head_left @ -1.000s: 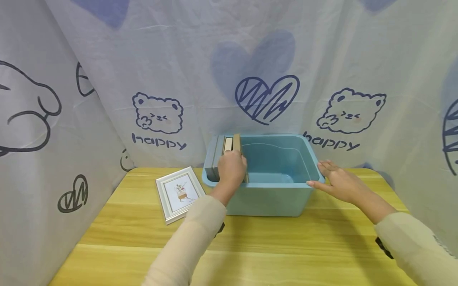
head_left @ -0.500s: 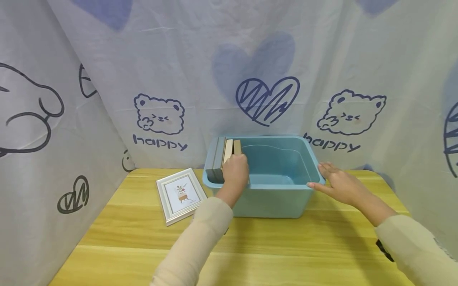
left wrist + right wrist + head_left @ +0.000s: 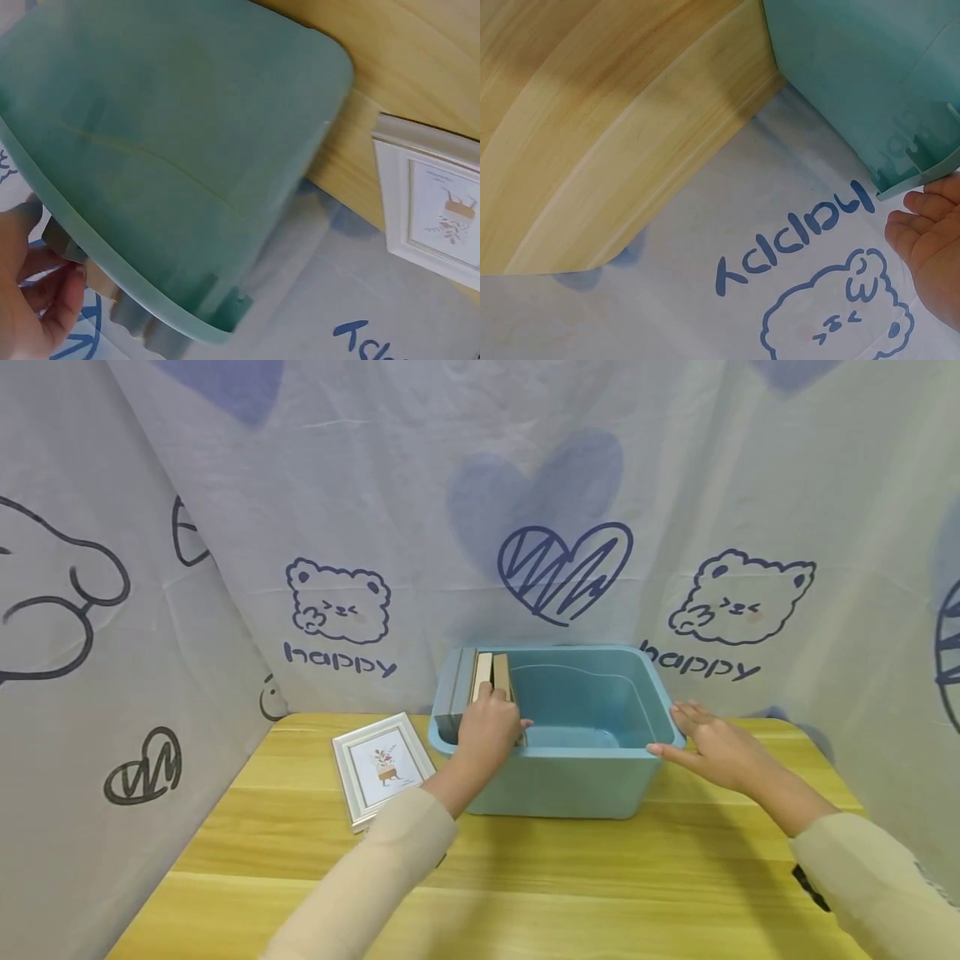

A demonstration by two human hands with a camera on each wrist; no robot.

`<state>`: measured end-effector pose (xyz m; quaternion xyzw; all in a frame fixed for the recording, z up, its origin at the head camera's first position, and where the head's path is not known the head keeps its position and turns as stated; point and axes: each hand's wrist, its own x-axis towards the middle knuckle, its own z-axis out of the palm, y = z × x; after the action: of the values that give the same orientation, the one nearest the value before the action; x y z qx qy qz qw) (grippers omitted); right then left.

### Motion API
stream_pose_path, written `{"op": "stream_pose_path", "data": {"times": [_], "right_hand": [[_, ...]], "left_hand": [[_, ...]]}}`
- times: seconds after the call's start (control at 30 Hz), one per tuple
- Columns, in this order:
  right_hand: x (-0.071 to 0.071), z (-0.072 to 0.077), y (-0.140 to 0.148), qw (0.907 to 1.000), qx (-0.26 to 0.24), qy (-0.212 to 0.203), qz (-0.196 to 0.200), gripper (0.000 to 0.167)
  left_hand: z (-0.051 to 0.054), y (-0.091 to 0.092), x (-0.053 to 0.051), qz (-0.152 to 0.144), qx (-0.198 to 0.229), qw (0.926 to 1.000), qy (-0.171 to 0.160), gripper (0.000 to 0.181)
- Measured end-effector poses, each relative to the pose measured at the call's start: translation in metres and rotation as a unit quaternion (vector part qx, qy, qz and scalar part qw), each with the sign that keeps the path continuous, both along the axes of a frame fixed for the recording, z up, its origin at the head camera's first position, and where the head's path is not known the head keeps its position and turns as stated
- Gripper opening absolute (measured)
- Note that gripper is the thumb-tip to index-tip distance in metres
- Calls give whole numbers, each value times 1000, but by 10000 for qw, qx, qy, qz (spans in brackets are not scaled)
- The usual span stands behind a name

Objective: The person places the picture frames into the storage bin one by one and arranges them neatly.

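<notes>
A light blue plastic bin [image 3: 558, 783] stands on the table. My left hand [image 3: 489, 731] reaches into its left end and pinches a flat tan-edged thing [image 3: 502, 668] standing on edge; its kind cannot be told. Left of it stand a cream-edged flat thing [image 3: 483, 667] and grey flat things [image 3: 457, 683], all upright side by side. In the left wrist view the fingers [image 3: 66, 296] and thumb bracket a brownish corner [image 3: 57, 238] beyond the rim. My right hand [image 3: 716, 750] rests on the bin's right rim, fingers extended along the outside and thumb on the front corner.
A white picture frame [image 3: 382, 770] with a potted-plant print lies face up left of the bin. The wooden table [image 3: 585, 885] extends in front. A printed curtain [image 3: 442, 510] hangs close behind the bin and along the left side.
My left hand's fingers have shifted on the upright things, the index now between the cream and tan edges and the thumb showing at the right. The tan thing sits slightly lower. The right hand stays put.
</notes>
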<state>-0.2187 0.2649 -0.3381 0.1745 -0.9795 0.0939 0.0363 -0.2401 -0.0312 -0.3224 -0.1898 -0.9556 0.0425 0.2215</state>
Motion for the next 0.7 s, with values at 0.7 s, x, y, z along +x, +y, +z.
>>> {"op": "stream_pose_path", "data": {"times": [0.7], "right_hand": [[2,0,-1,10000,0,20,-28,83]], "left_hand": [[-17,-33,-9,-1628,-215,9781,1280,33]]}}
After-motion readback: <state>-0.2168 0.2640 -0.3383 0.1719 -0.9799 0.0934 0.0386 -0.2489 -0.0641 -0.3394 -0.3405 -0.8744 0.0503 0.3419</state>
